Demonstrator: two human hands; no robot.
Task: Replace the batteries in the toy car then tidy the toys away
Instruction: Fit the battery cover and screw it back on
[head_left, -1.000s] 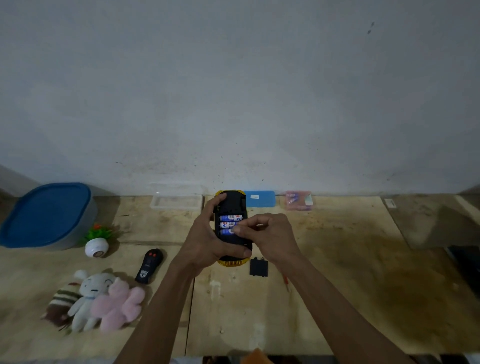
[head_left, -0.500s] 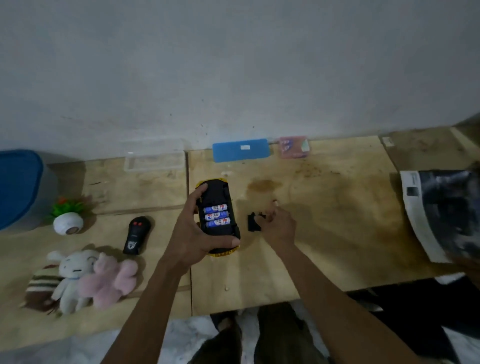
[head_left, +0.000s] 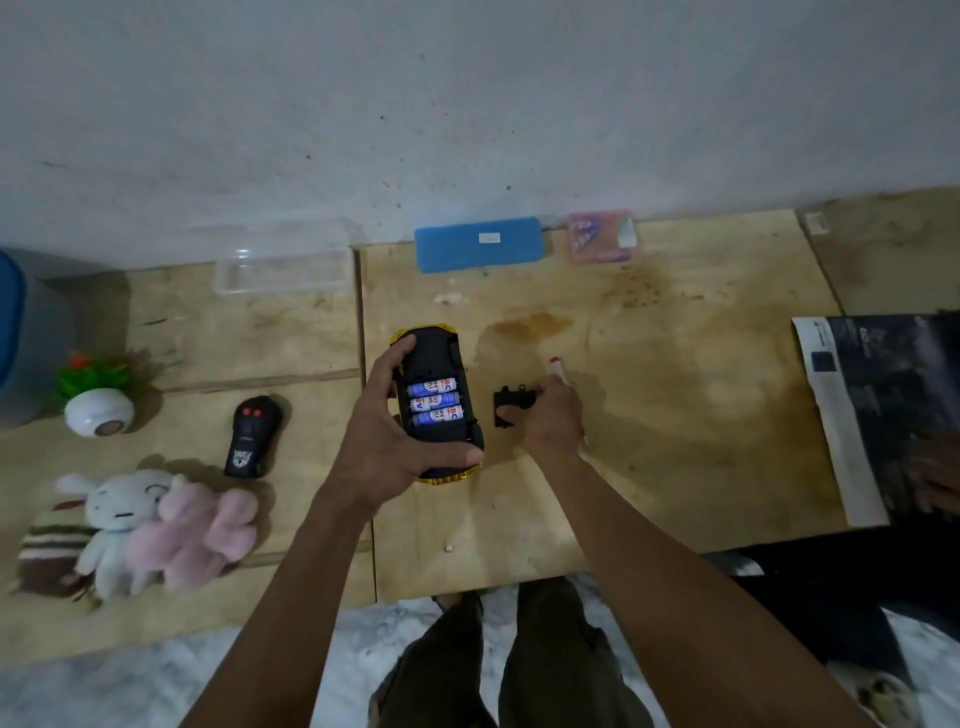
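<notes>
I hold the toy car (head_left: 439, 410) upside down in my left hand (head_left: 387, 441), just above the table (head_left: 675, 415). Its long axis points away from me toward the wall. Three batteries (head_left: 435, 401) lie crosswise in its open bay. Just right of the car, my right hand (head_left: 550, 423) pinches the black battery cover (head_left: 511, 408), with a red-tipped screwdriver (head_left: 558, 369) tucked under it. I judge the cover must travel left onto the bay; the right hand is nearer.
</notes>
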